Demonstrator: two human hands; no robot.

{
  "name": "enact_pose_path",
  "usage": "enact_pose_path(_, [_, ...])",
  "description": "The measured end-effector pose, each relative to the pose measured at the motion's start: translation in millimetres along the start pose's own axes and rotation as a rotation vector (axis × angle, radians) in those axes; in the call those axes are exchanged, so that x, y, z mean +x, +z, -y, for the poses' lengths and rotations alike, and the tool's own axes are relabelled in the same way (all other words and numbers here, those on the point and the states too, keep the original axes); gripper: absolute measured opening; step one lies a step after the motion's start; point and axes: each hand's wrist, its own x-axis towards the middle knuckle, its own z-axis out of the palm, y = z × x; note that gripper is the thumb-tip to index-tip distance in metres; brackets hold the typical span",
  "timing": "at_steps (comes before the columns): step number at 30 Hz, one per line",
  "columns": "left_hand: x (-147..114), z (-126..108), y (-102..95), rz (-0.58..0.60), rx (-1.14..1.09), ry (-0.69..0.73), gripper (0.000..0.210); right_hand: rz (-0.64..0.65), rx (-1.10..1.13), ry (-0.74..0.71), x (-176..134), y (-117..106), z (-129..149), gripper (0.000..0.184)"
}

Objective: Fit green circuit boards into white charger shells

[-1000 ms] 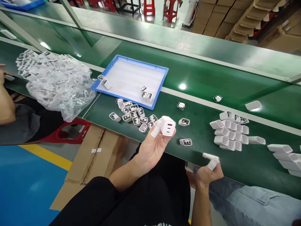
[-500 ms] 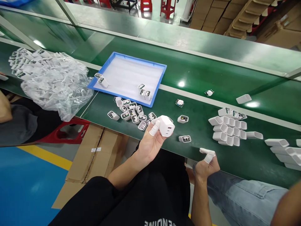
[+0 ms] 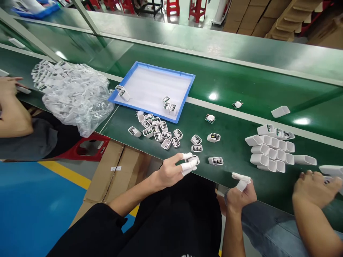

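I see the green table (image 3: 241, 89) running across, a blue tray (image 3: 152, 87) at eleven o'clock from my hands and a plastic bag (image 3: 77, 96) further toward nine. A co-worker's hand (image 3: 313, 187) sits at three o'clock. My left hand (image 3: 174, 169) rests at the table's near edge, capped fingers (image 3: 189, 167) pinched on a charger (image 3: 193, 159). My right hand (image 3: 239, 191) is loosely curled, holding nothing.
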Motion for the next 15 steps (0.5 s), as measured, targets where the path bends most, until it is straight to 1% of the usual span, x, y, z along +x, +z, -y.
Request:
enact_pose_path(1, [-5,3,2.7,0.032,0.009,0.024,0.038,0.0,-0.02,-0.012,0,0,0,0.054])
enact_pose_path(2, [-10,7,5.9,0.057,0.003,0.017,0.035,0.009,-0.044,-0.02,0,-1,0,0.053])
enact_pose_path(3, [-15,11,9.4,0.084,-0.02,-0.022,0.033,0.019,-0.067,-0.021,0,-1,0,0.053])
enact_pose_path(6, [-25,25,18.5,0.183,-0.1,-0.205,0.025,0.043,-0.103,0.005,-1,-2,3,0.049])
enact_pose_path(8, [-26,32,21.7,0.265,-0.07,-0.264,0.024,0.039,-0.108,0.02,-1,-2,5,0.047])
enact_pose_path(11, [-26,34,21.9,0.35,0.009,-0.199,0.031,0.035,-0.089,0.006,-1,0,6,0.044])
enact_pose_path(13, [-26,30,21.2,0.359,0.012,-0.138,0.035,0.028,-0.073,-0.015,-2,2,4,0.044])
enact_pose_path(15, [-29,28,21.9,0.351,-0.012,-0.126,0.038,0.006,-0.069,-0.025,-4,4,-1,0.047])
